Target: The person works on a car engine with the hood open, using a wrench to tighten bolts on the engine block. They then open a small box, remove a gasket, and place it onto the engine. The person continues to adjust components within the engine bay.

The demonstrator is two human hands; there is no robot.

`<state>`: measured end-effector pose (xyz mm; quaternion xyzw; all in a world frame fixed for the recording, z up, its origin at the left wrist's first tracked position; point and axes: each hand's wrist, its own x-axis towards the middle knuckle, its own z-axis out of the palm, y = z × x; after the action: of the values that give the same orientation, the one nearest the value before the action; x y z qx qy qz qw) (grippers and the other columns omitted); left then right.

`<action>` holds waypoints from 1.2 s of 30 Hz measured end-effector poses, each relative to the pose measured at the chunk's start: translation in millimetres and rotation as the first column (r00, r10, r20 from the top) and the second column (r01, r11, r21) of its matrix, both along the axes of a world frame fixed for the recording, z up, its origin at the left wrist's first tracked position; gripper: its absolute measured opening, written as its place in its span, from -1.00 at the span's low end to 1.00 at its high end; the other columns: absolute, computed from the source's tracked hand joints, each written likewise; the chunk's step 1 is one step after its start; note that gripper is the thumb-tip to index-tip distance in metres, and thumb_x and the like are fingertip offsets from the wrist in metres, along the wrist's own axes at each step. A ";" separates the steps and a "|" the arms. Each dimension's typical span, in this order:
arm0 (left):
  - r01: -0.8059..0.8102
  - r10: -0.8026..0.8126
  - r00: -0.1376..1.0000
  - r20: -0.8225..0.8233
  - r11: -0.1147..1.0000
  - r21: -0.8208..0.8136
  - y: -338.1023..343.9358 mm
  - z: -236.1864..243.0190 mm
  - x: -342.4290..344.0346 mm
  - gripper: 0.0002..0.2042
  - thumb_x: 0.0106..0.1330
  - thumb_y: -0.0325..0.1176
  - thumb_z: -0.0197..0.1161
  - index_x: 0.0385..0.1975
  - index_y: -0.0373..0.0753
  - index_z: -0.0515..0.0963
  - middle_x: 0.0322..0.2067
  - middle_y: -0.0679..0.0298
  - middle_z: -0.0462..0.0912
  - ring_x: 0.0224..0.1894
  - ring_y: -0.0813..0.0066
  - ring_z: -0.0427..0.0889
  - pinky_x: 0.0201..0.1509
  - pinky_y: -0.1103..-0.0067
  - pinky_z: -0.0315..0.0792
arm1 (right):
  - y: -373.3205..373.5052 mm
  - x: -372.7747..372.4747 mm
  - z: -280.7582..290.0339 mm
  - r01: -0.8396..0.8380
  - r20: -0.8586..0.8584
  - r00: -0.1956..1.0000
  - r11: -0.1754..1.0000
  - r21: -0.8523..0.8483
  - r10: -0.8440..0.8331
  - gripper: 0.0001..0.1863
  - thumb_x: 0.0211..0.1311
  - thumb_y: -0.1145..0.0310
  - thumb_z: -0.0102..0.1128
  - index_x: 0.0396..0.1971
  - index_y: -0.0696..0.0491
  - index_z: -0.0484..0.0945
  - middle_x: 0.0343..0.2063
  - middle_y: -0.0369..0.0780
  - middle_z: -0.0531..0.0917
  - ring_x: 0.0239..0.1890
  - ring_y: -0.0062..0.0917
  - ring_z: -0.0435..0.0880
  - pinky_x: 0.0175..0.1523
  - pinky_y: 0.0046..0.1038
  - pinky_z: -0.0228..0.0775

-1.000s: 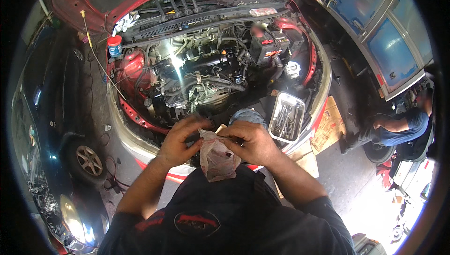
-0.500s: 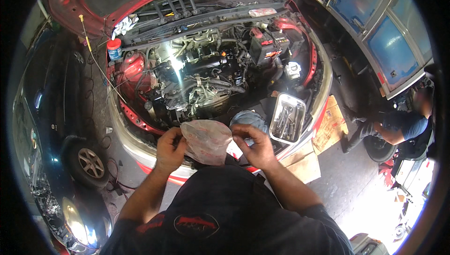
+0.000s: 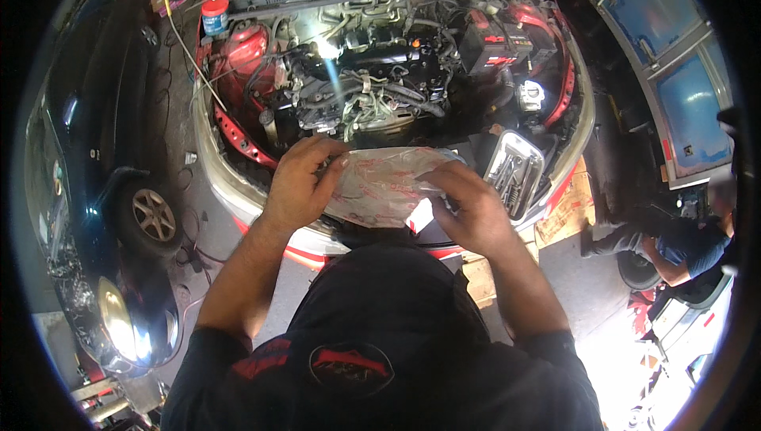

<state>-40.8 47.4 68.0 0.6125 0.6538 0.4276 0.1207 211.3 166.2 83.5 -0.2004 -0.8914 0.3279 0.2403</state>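
Note:
A clear plastic bag (image 3: 380, 185) with red print is spread between my two hands over the front edge of the car's engine bay. My left hand (image 3: 305, 181) pinches the bag's left side between thumb and fingers. On the other side, my right hand (image 3: 472, 205) has its fingers curled on the bag's right edge. Below the right fingers shows a small white piece (image 3: 420, 215), partly covered; its kind is unclear. Beyond the bag lies the uncovered engine (image 3: 372, 74).
A metal tray (image 3: 515, 169) of tools and bolts sits at the bay's right front. Further back are a battery (image 3: 495, 43) and a blue tub with a red lid (image 3: 215, 17). A dark car (image 3: 103, 154) stands left; another person (image 3: 690, 249) crouches at right.
The bag has been drawn out wider and lies more sideways between my hands. My view has shifted, so the engine bay sits higher and further right.

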 end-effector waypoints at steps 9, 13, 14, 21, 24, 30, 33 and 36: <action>0.111 -0.118 0.984 -0.130 0.992 -0.055 -19.9 -21.4 -0.1 -0.82 0.22 -0.48 0.23 -0.19 -0.30 0.60 -0.25 0.07 0.58 -0.17 0.05 0.56 -0.06 0.30 0.43 | -0.5 14.9 -11.9 -0.114 0.029 0.986 0.794 -0.597 0.164 -0.73 0.31 0.40 0.21 -0.04 0.17 0.60 -0.16 -0.01 0.63 -0.10 -0.14 0.65 0.01 -0.30 0.49; 0.153 -0.152 0.988 0.022 0.986 -0.073 -24.7 -24.5 7.8 -0.83 0.25 -0.49 0.22 -0.18 -0.29 0.60 -0.25 0.07 0.60 -0.18 0.04 0.58 -0.08 0.29 0.45 | 2.4 6.0 -22.2 -0.259 0.113 0.939 0.883 -0.391 0.325 -0.73 0.40 0.44 0.09 0.00 0.20 0.58 -0.13 -0.08 0.62 -0.15 -0.31 0.66 -0.06 -0.37 0.51; 0.146 -0.140 0.987 0.074 0.986 -0.086 -24.7 -26.1 11.0 -0.84 0.27 -0.49 0.21 -0.18 -0.29 0.60 -0.25 0.06 0.60 -0.18 0.03 0.59 -0.09 0.30 0.46 | 2.8 5.6 -21.9 -0.303 0.152 0.914 0.883 -0.359 0.375 -0.75 0.35 0.43 0.15 -0.04 0.19 0.60 -0.11 -0.08 0.63 -0.07 -0.27 0.66 0.00 -0.35 0.49; 0.034 -0.030 0.999 0.032 0.988 -0.152 -26.1 -42.8 22.5 -0.81 0.33 -0.42 0.23 -0.12 -0.34 0.60 -0.22 0.01 0.70 -0.18 0.04 0.71 -0.10 0.36 0.56 | -0.9 12.3 -11.8 -0.221 0.181 0.952 0.964 -0.150 0.246 -0.81 0.17 0.48 0.34 -0.21 0.14 0.66 -0.28 -0.14 0.63 -0.19 -0.29 0.68 -0.09 -0.39 0.53; 0.009 -0.004 0.999 0.037 0.992 -0.127 -26.5 -44.2 17.1 -0.82 0.34 -0.41 0.24 -0.15 -0.34 0.61 -0.26 -0.01 0.70 -0.22 0.06 0.72 -0.15 0.38 0.56 | 7.4 17.9 -14.0 -0.163 -0.168 0.975 0.982 -0.098 0.145 -0.87 0.19 0.49 0.34 -0.28 0.16 0.62 -0.34 -0.14 0.64 -0.28 -0.30 0.68 -0.15 -0.33 0.53; -0.061 0.080 0.993 0.082 0.976 -0.211 -29.3 -31.4 13.8 -0.85 0.35 -0.40 0.24 -0.19 -0.33 0.61 -0.39 0.03 0.68 -0.36 0.17 0.72 -0.28 0.45 0.52 | 17.6 34.6 -3.2 -0.108 -0.183 0.982 0.951 -0.290 0.055 -0.88 0.19 0.50 0.36 -0.30 0.17 0.61 -0.37 -0.14 0.64 -0.31 -0.34 0.65 -0.17 -0.37 0.48; -0.011 0.030 0.996 0.081 0.975 -0.221 -19.2 -30.8 30.4 -0.82 0.28 -0.38 0.33 -0.20 -0.33 0.62 -0.39 0.04 0.70 -0.35 0.16 0.73 -0.30 0.44 0.53 | -5.6 16.1 -6.4 -0.148 -0.121 0.986 0.941 -0.304 0.117 -0.80 0.15 0.41 0.43 -0.29 0.15 0.62 -0.39 -0.18 0.63 -0.36 -0.36 0.62 -0.19 -0.38 0.46; 0.066 -0.063 0.998 0.026 0.984 -0.168 -8.7 -29.0 45.8 -0.81 0.24 -0.36 0.37 -0.24 -0.32 0.63 -0.41 0.05 0.69 -0.38 0.15 0.71 -0.30 0.42 0.53 | -9.1 -1.7 -17.4 0.000 -0.083 0.996 0.982 -0.191 -0.017 -0.74 0.11 0.32 0.48 -0.30 0.13 0.62 -0.39 -0.15 0.65 -0.30 -0.33 0.68 -0.18 -0.36 0.49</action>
<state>4.9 38.7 39.0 0.6163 0.6663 0.3729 0.1928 209.6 157.2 66.1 -0.2123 -0.8441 0.4188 0.2589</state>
